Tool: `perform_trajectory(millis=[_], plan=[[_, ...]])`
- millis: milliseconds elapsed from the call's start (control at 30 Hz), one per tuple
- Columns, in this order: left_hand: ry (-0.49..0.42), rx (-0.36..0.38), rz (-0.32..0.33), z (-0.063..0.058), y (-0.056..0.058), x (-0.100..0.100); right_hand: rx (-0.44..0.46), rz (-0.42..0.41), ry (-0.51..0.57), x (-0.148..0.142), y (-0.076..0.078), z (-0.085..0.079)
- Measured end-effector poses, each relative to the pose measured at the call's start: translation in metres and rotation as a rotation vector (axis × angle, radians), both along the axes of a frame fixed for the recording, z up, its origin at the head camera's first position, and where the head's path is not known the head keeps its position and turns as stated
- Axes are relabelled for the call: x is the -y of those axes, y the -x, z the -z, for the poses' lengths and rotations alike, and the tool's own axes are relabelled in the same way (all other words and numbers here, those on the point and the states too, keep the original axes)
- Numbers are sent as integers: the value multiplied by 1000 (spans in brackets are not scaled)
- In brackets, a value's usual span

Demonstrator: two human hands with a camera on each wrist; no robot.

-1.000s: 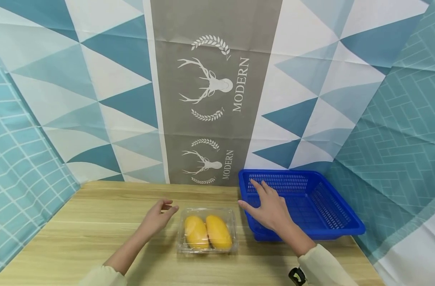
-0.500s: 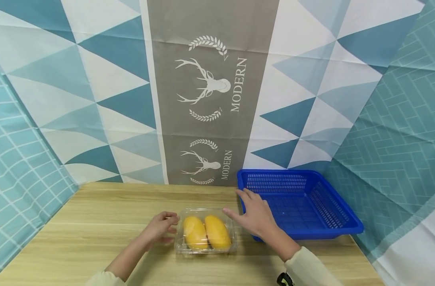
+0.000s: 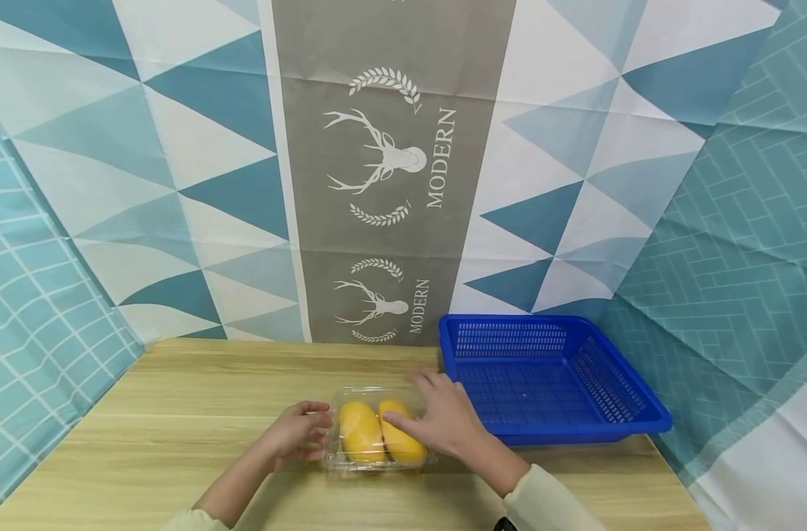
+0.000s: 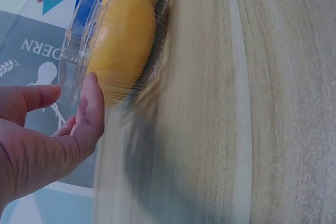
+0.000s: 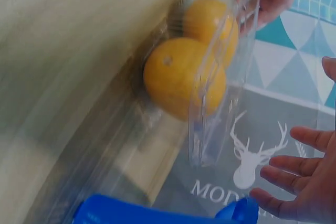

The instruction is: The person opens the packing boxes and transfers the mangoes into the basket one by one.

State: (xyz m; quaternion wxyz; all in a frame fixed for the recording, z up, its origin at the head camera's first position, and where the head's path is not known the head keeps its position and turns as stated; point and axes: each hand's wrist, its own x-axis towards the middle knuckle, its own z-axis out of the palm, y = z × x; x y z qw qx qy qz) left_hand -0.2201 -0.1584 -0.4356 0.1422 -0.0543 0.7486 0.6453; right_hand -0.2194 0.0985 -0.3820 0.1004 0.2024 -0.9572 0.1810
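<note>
Two yellow mangoes [image 3: 361,431] lie side by side in a clear plastic clamshell box [image 3: 377,466] on the wooden table. My left hand [image 3: 289,436] is at the box's left side, its thumb and fingers apart; in the left wrist view the fingertips [image 4: 92,85] lie against or very near the box's edge, contact uncertain. Over the box's right part reaches my right hand [image 3: 448,419], covering some of the right mango [image 3: 398,442]. Its spread fingers [image 5: 289,166] appear apart from the box in the right wrist view.
A blue plastic basket [image 3: 569,430] with slotted walls stands at the right, just behind the right hand. The wooden tabletop [image 3: 144,420] meets patterned cloth walls [image 3: 390,243] at the back and sides.
My right hand has moved left, from over the basket's left edge to over the box's right side. The left hand has come right and slightly down to the box's left edge.
</note>
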Motion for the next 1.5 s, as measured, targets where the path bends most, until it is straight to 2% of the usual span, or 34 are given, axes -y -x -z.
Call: perform_trajectory(millis=[233, 467, 633, 933, 1300, 1500], plan=[[-12, 29, 36, 0, -2, 4, 14, -82, -54, 19, -4, 11], [-33, 40, 67, -4, -5, 4, -21, -143, -96, 34, -7, 21], [-38, 38, 82, -4, -6, 4, -35, -169, -116, 42, -9, 25], [-35, 36, 103, -1, -5, 4, -50, -246, -218, 56, -15, 27], [-55, 29, 124, 1, -6, 5, -158, -262, -382, 68, -18, 35], [-65, 38, 125, 1, -5, 6, -195, -289, -411, 71, -18, 34]])
